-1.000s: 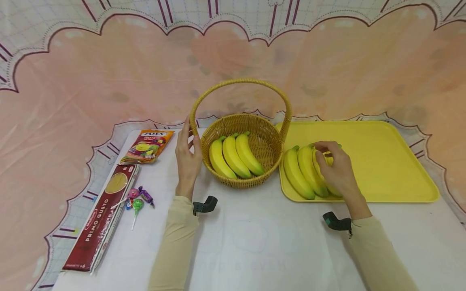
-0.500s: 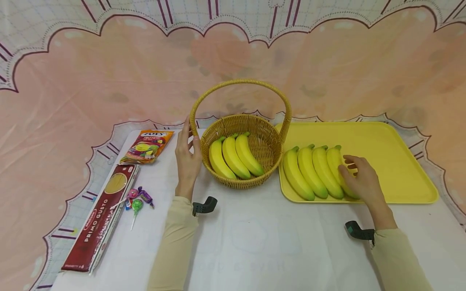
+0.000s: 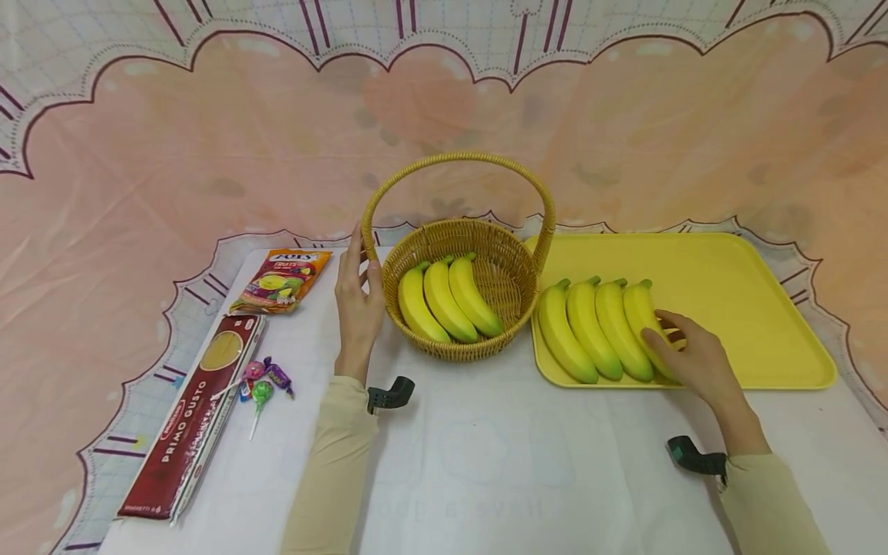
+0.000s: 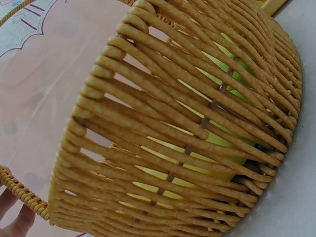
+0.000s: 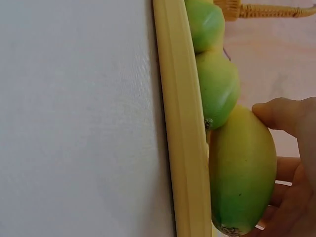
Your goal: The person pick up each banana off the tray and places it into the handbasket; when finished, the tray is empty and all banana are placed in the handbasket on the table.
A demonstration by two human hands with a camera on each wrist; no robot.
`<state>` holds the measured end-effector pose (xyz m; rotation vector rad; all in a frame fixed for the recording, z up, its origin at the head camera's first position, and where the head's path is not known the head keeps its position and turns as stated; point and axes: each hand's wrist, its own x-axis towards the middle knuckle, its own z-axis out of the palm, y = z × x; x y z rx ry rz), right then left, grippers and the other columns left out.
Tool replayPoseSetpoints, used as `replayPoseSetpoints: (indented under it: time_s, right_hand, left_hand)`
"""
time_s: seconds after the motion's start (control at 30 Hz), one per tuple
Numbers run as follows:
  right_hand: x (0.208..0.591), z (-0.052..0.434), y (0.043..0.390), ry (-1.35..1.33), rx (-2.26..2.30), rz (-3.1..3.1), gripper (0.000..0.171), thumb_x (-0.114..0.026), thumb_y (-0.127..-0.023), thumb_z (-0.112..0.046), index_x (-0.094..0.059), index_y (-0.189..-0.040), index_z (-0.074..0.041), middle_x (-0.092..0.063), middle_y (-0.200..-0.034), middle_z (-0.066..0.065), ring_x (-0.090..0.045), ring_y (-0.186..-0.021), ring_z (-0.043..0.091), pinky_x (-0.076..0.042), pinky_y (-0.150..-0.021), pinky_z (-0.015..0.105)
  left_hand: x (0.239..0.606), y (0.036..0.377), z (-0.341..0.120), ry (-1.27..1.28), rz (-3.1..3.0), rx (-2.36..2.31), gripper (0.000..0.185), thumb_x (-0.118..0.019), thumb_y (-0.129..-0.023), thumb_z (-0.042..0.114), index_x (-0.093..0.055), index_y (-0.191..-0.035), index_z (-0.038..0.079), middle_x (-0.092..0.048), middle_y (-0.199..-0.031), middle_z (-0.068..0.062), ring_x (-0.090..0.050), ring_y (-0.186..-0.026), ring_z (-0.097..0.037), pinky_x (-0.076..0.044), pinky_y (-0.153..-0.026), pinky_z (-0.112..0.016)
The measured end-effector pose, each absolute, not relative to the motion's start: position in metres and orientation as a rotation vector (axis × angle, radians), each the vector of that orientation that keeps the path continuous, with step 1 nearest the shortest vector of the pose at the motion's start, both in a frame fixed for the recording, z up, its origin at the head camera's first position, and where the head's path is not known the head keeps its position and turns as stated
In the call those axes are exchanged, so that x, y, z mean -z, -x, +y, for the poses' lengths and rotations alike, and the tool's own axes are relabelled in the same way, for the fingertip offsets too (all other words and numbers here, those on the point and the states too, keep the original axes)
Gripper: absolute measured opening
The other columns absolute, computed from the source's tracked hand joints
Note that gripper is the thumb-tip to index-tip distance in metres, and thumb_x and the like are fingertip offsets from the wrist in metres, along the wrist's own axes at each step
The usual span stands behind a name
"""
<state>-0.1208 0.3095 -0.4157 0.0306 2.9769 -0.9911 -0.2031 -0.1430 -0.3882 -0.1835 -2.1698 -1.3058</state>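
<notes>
Right hand lies on the yellow tray, thumb and fingers curled round the rightmost banana of a row of four. The right wrist view shows the thumb pressed on that banana's upper side and fingers wrapping beneath it; its green tip sits right against the tray rim. The grip is a loose clasp on the banana, not a tight fist.

The other three bananas lie side by side on the tray's left part, touching one another, stems pointing away from the person.

Left hand stands upright against the left side of the basket, near the foot of the handle. Thumb rests on the basket rim; fingers look fairly straight, nothing clasped. In the left wrist view only fingertips show beside the handle's base, so contact there cannot be judged.

Three more bananas lie inside the basket, leaning to its left half. Basket and tray sit just beside each other, the handle's right foot overlapping the tray's near-left corner.

Left of the basket: a candy bag, a spaghetti pack, and lollipops between pack and left forearm. All on a white cloth.
</notes>
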Motion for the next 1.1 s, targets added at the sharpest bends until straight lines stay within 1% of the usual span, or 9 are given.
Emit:
replayPoseSetpoints:
  time_s: [0.23, 0.33, 0.6, 0.83, 1.0, 1.1]
  right_hand:
    - [0.408, 0.295, 0.111, 0.024, 1.092, 3.049, 0.059, -0.055, -0.093, -0.040, -0.046, -0.136, -0.001, -0.055, -0.122, 0.021, -0.054, -0.098, 0.030, -0.042, -0.066, 0.014]
    - [0.405, 0.285, 0.108, 0.088, 1.123, 3.068, 0.056, -0.057, -0.093, -0.037, -0.048, -0.135, -0.001, -0.057, -0.119, 0.020, -0.054, -0.098, 0.028, -0.040, -0.066, 0.009]
    - [0.396, 0.261, 0.101, 0.207, 1.112, 3.083, 0.053, -0.059, -0.092, -0.034, -0.049, -0.135, -0.004, -0.060, -0.113, 0.016, -0.054, -0.093, 0.024, -0.042, -0.067, 0.011]
    - [0.390, 0.240, 0.102, 0.366, 1.080, 3.090, 0.050, -0.063, -0.090, -0.031, -0.053, -0.132, -0.007, -0.062, -0.107, 0.009, -0.053, -0.092, 0.018, -0.045, -0.069, 0.019]
    - [0.384, 0.222, 0.109, 0.519, 1.029, 3.059, 0.050, -0.064, -0.089, -0.032, -0.053, -0.132, -0.009, -0.062, -0.110, 0.005, -0.052, -0.089, 0.015, -0.048, -0.069, 0.023]
    - [0.380, 0.209, 0.116, 0.556, 1.037, 3.016, 0.052, -0.064, -0.089, -0.034, -0.052, -0.134, -0.011, -0.062, -0.111, 0.005, -0.053, -0.090, 0.015, -0.049, -0.070, 0.027]
  left_hand:
    - [0.388, 0.203, -0.144, 0.188, -2.159, 1.294, 0.052, -0.045, -0.100, 0.020, -0.029, -0.149, 0.031, -0.052, -0.124, -0.014, -0.053, -0.117, -0.024, -0.052, -0.093, -0.045]
    - [0.388, 0.203, -0.144, 0.190, -2.152, 1.292, 0.053, -0.045, -0.100, 0.018, -0.029, -0.149, 0.030, -0.053, -0.124, -0.015, -0.053, -0.116, -0.024, -0.052, -0.093, -0.046]
    - [0.391, 0.203, -0.145, 0.214, -2.135, 1.272, 0.052, -0.044, -0.100, 0.019, -0.030, -0.149, 0.031, -0.054, -0.123, -0.014, -0.053, -0.115, -0.024, -0.054, -0.089, -0.044]
    - [0.390, 0.202, -0.143, 0.211, -2.145, 1.283, 0.052, -0.044, -0.100, 0.019, -0.029, -0.149, 0.032, -0.054, -0.126, -0.014, -0.053, -0.118, -0.025, -0.054, -0.090, -0.046]
    - [0.390, 0.202, -0.143, 0.202, -2.149, 1.285, 0.052, -0.044, -0.100, 0.020, -0.029, -0.149, 0.033, -0.053, -0.127, -0.013, -0.053, -0.118, -0.025, -0.053, -0.090, -0.046]
    - [0.391, 0.202, -0.143, 0.202, -2.151, 1.285, 0.053, -0.044, -0.100, 0.020, -0.028, -0.149, 0.032, -0.053, -0.128, -0.013, -0.053, -0.119, -0.025, -0.053, -0.091, -0.046]
